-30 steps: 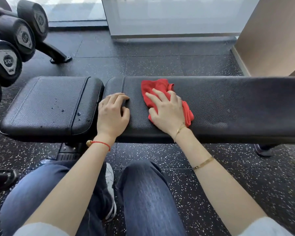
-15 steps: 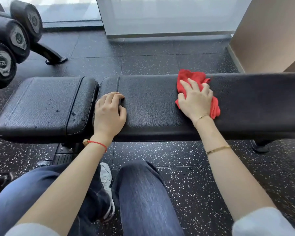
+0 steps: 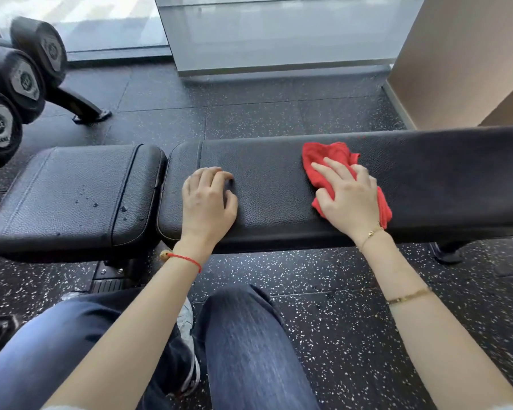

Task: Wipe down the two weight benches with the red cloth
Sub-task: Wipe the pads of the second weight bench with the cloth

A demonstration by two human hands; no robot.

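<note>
A black weight bench runs across the head view, with a long back pad [image 3: 279,184] and a shorter seat pad [image 3: 71,196] to its left. Water droplets dot the seat pad. The red cloth [image 3: 323,158] lies crumpled on the long pad, right of centre. My right hand [image 3: 350,199] presses flat on the cloth with straight fingers. My left hand [image 3: 208,202] rests on the long pad near its left end, fingers bent against the leather, holding nothing. Only one bench is in view.
Black dumbbells [image 3: 18,81] sit on a rack at the far left, its foot [image 3: 86,110] on the speckled rubber floor. A glass panel [image 3: 279,34] stands behind the bench and a tan wall [image 3: 462,60] at the right. My knees [image 3: 243,335] are below the bench.
My right hand slid the red cloth rightward along the long pad, from near my left hand to right of centre. My left hand stayed in place.
</note>
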